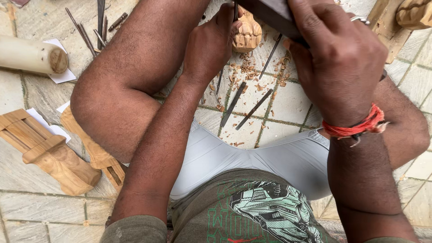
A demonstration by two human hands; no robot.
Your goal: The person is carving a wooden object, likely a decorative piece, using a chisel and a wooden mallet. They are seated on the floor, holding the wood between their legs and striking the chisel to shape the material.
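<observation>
**Hands working a small wooden carving on the tiled floor**

The person is sitting on the tiled floor with knees spread, looking straight down. The left hand is closing around a thin metal chisel, pressing against the small pale wooden carving that is standing on the floor near the top edge of the view. The right hand is gripping a dark block-like mallet just above and beside the carving; a ring is showing on one finger and a red thread band is circling the wrist.

Wood shavings are lying scattered just in front of the carving. Several loose thin chisels are lying on the floor between the legs, near the shavings. More metal tools are lying in a bunch toward the floor's upper left. A pale wooden cylinder is resting at the left edge on white paper, and two carved wooden pieces are lying at the lower left, beside the left knee. Another carved piece is sitting in the upper right corner.
</observation>
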